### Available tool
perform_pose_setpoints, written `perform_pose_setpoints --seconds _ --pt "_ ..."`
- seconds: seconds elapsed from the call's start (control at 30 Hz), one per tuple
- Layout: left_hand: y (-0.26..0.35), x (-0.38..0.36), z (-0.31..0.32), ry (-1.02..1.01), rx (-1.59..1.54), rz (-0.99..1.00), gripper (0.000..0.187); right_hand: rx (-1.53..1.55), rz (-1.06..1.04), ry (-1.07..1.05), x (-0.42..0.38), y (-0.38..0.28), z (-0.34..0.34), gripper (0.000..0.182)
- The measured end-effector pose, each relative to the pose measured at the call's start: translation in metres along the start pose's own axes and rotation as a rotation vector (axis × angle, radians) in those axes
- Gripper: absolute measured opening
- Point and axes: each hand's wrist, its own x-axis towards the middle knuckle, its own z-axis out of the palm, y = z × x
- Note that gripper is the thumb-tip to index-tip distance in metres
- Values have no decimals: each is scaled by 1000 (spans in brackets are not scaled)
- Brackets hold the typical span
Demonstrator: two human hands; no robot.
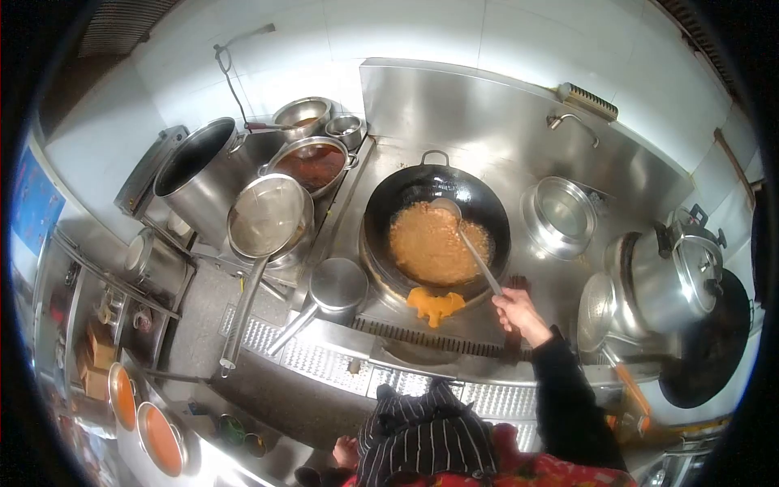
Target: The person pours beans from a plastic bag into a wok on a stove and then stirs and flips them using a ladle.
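Fingers of the right hand are clenched around the handle of a ladle, whose bowl is dipped in the orange food inside the black wok — set in the steel stove top. An orange cloth lies at the wok's near rim. The left hand is seen low by a striped apron — its grip cannot be told.

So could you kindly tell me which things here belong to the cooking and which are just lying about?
In use: right hand, ladle, wok.
Lying about: strainer, small pan, stockpot, pressure cooker.
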Motion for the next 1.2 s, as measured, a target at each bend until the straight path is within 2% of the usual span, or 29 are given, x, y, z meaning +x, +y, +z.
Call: perform_pose_setpoints --seconds 0.03,0.1,0.23,0.3,0.33,0.4,0.47,0.5,0.6,0.63,0.8,0.87,0.9,0.97,1.13,1.2 --pt "3 0 0 0 4 -3 35 49 15 -69 -5 3 -1 25" --pt "15 6 6 140 -241 -200 33 160 40 -165 -24 2 -1 14" --pt "16 18 6 83 -383 -266 30 180 91 -184 -50 11 -1 16" --pt "35 10 17 227 -335 -344 27 157 95 -188 -64 12 0 15" --pt "38 7 17 227 -326 -349 27 131 95 -198 -74 11 -1 14" --pt "46 5 19 153 -311 -321 27 25 103 -188 -93 18 -7 20" --pt "34 13 11 111 -361 -368 29 -316 -330 -69 -100 37 -16 34" --pt "27 18 6 68 -416 -413 31 -436 -479 24 -105 43 -20 45" --pt "16 25 -2 47 -314 -430 38 -575 -370 79 -138 18 -32 45" --pt "16 24 0 63 -230 -394 44 -639 -383 60 -143 12 -39 47" --pt "37 21 11 53 -177 -385 46 -725 -413 -7 -159 -4 -54 46" --pt "52 16 23 62 -151 -384 45 -988 -523 19 -155 3 -52 45" --pt "56 15 26 49 -185 -359 45 -988 -525 20 -151 9 -49 45" --pt "54 17 29 42 -226 -331 44 -1188 -529 153 -136 21 -39 45" --pt "55 22 35 133 -307 -305 37 -1256 -491 207 -93 27 -25 45" --pt "56 18 32 99 -316 -284 35 -1265 -494 222 -78 27 -21 45"
